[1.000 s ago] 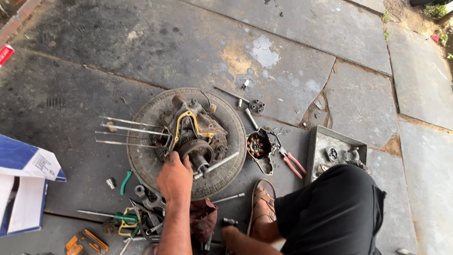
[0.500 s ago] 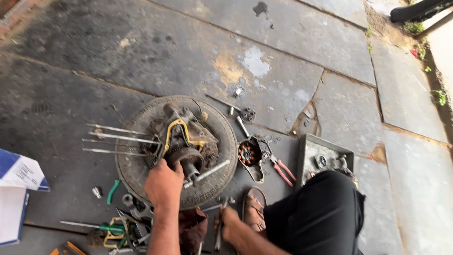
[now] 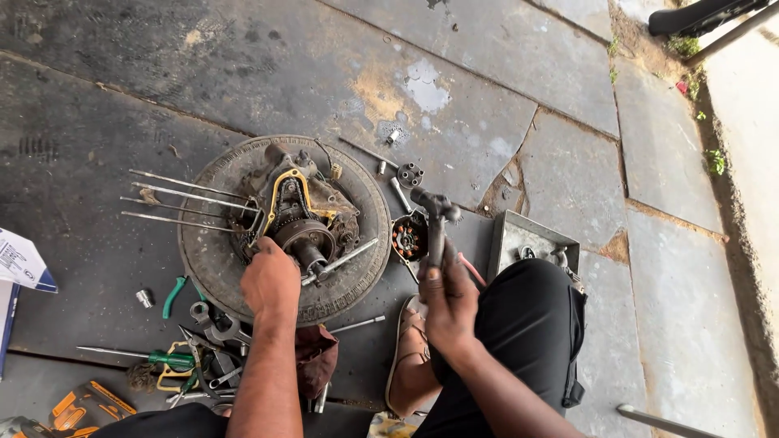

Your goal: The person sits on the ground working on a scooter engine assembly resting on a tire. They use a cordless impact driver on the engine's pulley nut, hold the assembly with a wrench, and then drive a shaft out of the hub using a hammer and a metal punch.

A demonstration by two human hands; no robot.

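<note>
Landmark: the engine [image 3: 300, 219], sitting in the middle of a tyre [image 3: 207, 259] that lies flat on the stone floor [image 3: 568, 162].
Left hand: my left hand [image 3: 270, 280] rests on the near side of the engine, fingers curled down against the round hub; whether it grips or only steadies I cannot tell.
Right hand: my right hand [image 3: 449, 300] is closed around the handle of a hammer [image 3: 436, 223], to the right of the engine and off the tyre.
Hammer axis: the handle runs away from me, nearly straight up the view, with the dark head at the far end, level with the engine's right edge.
Key relation: the engine lies to the left of the hammer head, just past the tyre rim; the left hand is already on it, the right hand is the farther one.
Rods: three long studs [image 3: 187, 203] stick out of the engine to the left, lying roughly parallel.
Between: a round wound coil part [image 3: 408, 240] sits just right of the tyre, under the hammer.
Tray: a grey metal tray [image 3: 519, 235] lies further right of the engine, beside my knee.
Packages: a white and blue carton [image 3: 20, 264] is far left of the engine at the frame edge; an orange and black tool pack [image 3: 85, 405] is near-left, beside loose spanners [image 3: 211, 324] and a green-handled screwdriver [image 3: 166, 357].
</note>
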